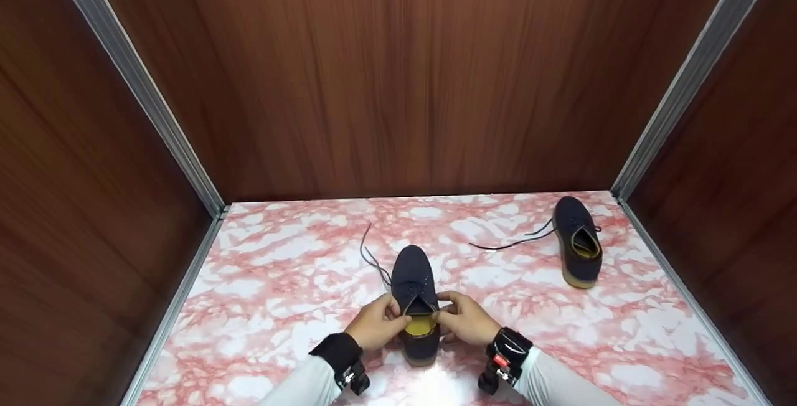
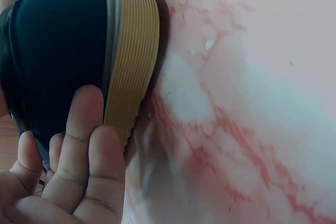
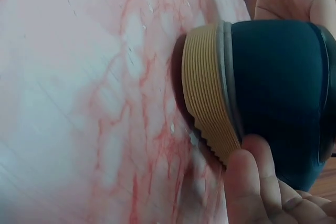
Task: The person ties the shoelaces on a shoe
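A dark navy lace-up shoe [image 1: 411,266] stands on the table in front of me, toe pointing away, its yellow insole [image 1: 421,325] showing through the opening. On its left side my left hand [image 1: 377,324] pinches the collar, thumb at the inner edge. My right hand [image 1: 468,322] pinches the opposite edge the same way. The left wrist view shows left fingers [image 2: 84,124] against the upper beside the ribbed tan sole [image 2: 134,51]. Right fingers [image 3: 257,166] lie along the heel side in the right wrist view. A loose lace [image 1: 373,261] trails from the shoe's left side.
A second matching shoe [image 1: 568,219] stands at the far right of the pink-and-white marbled table [image 1: 299,269], its loose lace [image 1: 504,246] stretching left. Brown wood-look panels [image 1: 398,82] with grey metal corner strips [image 1: 143,94] enclose the back and sides.
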A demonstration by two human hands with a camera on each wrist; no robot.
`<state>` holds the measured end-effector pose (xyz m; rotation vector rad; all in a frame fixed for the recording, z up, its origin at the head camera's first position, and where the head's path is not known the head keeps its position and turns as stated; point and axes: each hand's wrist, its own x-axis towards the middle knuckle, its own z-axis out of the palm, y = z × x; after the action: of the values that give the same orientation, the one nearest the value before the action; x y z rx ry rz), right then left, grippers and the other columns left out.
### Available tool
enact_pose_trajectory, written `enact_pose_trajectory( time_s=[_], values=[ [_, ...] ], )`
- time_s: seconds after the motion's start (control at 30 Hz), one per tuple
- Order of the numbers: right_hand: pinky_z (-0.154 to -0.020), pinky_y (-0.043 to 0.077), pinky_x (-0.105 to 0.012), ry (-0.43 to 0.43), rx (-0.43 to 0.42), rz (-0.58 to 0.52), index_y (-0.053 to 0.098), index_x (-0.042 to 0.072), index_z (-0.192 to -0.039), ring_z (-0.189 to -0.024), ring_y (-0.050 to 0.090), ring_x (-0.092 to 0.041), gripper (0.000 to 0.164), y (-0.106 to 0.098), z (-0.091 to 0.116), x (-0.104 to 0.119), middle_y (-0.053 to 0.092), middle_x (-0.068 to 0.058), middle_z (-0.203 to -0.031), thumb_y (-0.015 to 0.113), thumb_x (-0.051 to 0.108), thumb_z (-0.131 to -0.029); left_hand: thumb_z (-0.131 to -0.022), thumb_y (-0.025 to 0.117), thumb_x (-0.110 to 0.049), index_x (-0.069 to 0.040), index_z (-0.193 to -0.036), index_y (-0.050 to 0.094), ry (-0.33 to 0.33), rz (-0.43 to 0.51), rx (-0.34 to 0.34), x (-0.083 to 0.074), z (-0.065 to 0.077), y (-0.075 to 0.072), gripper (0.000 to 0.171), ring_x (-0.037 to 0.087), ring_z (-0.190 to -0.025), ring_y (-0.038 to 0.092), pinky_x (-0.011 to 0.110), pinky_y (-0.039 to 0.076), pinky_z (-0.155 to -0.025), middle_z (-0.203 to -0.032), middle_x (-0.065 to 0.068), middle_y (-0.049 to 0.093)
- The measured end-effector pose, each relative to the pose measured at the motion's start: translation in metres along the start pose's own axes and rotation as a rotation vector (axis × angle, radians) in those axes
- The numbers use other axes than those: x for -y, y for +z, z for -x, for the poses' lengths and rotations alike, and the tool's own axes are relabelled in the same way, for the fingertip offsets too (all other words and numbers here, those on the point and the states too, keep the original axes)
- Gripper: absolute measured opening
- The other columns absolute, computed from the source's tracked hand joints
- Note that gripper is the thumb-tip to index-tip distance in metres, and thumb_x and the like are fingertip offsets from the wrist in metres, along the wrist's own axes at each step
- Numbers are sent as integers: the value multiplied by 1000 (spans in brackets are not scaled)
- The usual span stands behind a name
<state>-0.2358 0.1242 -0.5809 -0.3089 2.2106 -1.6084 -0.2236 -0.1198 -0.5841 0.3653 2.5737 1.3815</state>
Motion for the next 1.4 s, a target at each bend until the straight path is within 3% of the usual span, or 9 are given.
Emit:
enact_pose_trajectory(
  time_s=[0.2,0.3,0.4,0.53,0.77,0.97,1.13,1.4],
  values=[
    [-72,64,-46,-10,-104,37,49,-6,-145,-80,73,-18,60,-3,-8,5,66,-27,-129,68,29,-100,-94,72,-34,-9,-96,56,1,-23,-13,1,-1,1,29,10,-69,54,25,44,-64,-78,-7,53],
    [-72,63,-37,-37,-182,98,60,-1,-132,-83,72,-18,47,-5,-17,8,67,-22,-127,68,34,-101,-95,70,-39,-11,-95,55,-6,-19,-26,2,-4,2,32,10,-68,54,25,44,-63,-78,-6,54],
    [-68,58,-29,-51,-240,164,67,5,-112,-79,69,-15,36,-6,-28,13,70,-13,-110,67,40,-101,-100,64,-49,-12,-94,55,-46,26,-37,4,-9,0,38,12,-64,56,27,47,-59,-76,-4,55],
    [-65,52,-27,-67,-266,263,68,10,-91,-70,61,-12,38,-6,-41,20,67,-5,-89,68,47,-99,-104,54,-54,-13,-89,54,-125,99,-75,4,-20,-3,44,15,-58,56,28,48,-54,-72,-1,54],
    [-64,44,-25,-84,-277,423,68,11,-70,-67,52,-11,41,-2,-53,29,61,1,-77,78,45,-91,-105,55,-45,-17,-77,48,-174,114,-152,5,-37,-3,41,14,-56,51,25,45,-52,-70,-2,50],
    [-54,41,-20,-89,-214,435,69,11,-61,-53,50,-6,40,-3,-54,33,55,11,-58,83,37,-88,-102,61,-38,-15,-77,50,-153,91,-187,5,-43,2,35,11,-52,50,24,42,-49,-67,-4,50],
    [-50,36,-18,-73,-175,417,65,12,-58,-49,46,-5,40,-7,-50,34,49,13,-50,78,30,-91,-100,62,-28,-13,-78,56,-130,81,-177,8,-47,6,28,9,-44,49,22,40,-45,-63,-5,52],
    [-60,41,-22,-10,-242,332,67,11,-66,-65,52,-10,24,-14,-47,39,57,7,-66,68,19,-88,-93,59,-19,-16,-72,53,-116,56,-184,7,-47,4,22,7,-45,49,21,40,-46,-59,-7,49]
  ],
)
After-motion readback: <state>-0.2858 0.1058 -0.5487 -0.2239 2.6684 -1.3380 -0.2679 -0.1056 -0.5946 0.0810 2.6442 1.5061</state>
